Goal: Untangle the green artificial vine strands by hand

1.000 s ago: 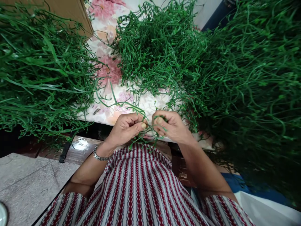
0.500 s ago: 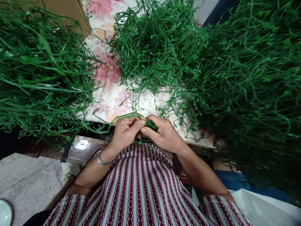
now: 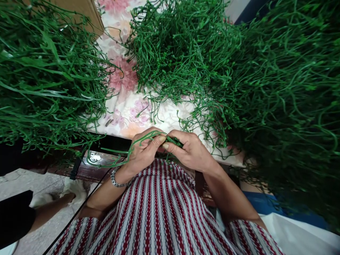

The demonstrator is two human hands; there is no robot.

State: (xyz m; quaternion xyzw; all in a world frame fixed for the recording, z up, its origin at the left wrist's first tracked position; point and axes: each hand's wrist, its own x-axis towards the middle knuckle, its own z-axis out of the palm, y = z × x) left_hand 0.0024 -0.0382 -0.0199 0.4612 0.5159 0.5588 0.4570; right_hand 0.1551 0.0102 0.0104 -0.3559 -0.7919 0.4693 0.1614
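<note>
My left hand (image 3: 145, 150), a metal bracelet on its wrist, pinches long thin green stems (image 3: 119, 161) between thumb and fingers. Their loose ends trail left over the back of that hand. Closed against it, my right hand (image 3: 192, 152) grips a small dark bunch of green stems (image 3: 174, 141) between thumb and curled fingers. The thumbs almost touch, and the fingertips behind them are partly hidden. Beyond the hands, a middle heap of thin green stems with small bud-like tips (image 3: 183, 53) lies on a floral cloth (image 3: 122, 106).
A big heap of longer, leafier greens (image 3: 39, 88) stands at the left, and another tall heap of stems (image 3: 287, 78) fills the right. A cardboard box (image 3: 87, 14) is at the back left. Another person's leg (image 3: 50, 210) in a white shoe shows at the lower left.
The stems' trailing ends have swung left and nearer, over my left wrist. My hands have shifted slightly right, still together. At the lower left, another person's leg has come into view.
</note>
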